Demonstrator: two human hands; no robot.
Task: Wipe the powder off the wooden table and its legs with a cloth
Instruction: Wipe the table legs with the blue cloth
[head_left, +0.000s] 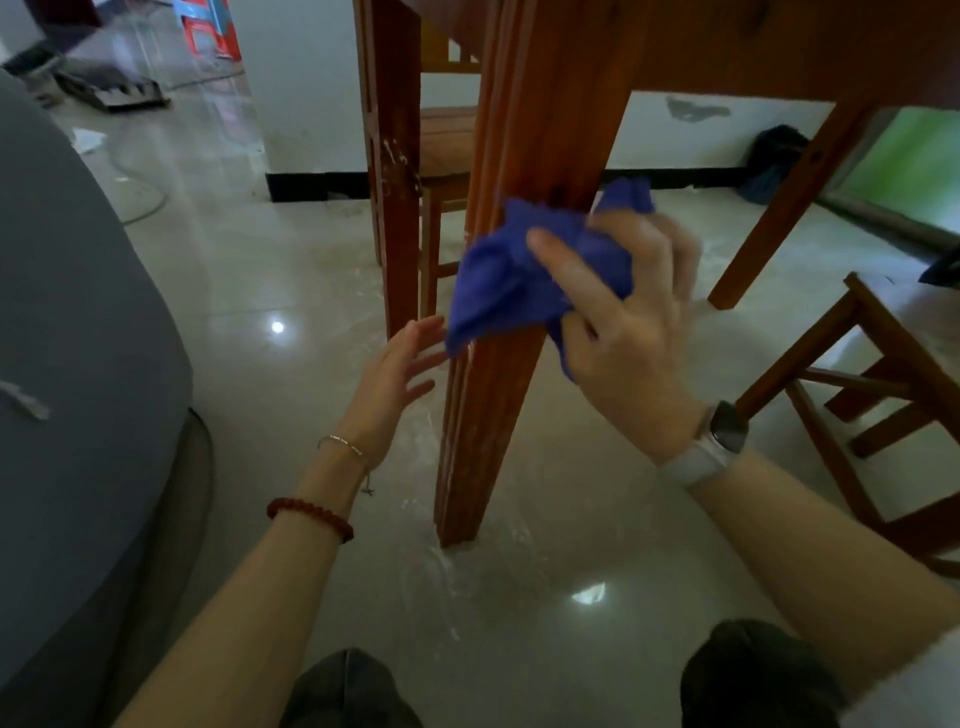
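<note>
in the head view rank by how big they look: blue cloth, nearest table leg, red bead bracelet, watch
1. nearest table leg
2. blue cloth
3 and 4. red bead bracelet and watch: they look alike, so unranked.

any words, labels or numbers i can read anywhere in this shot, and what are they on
None can be read.
Smartwatch on the right wrist: its face is dark, showing no digits.
Red and blue object at the top left: blurred, and no lettering can be made out.
Blue cloth and table leg: no tag, label or print shows.
</note>
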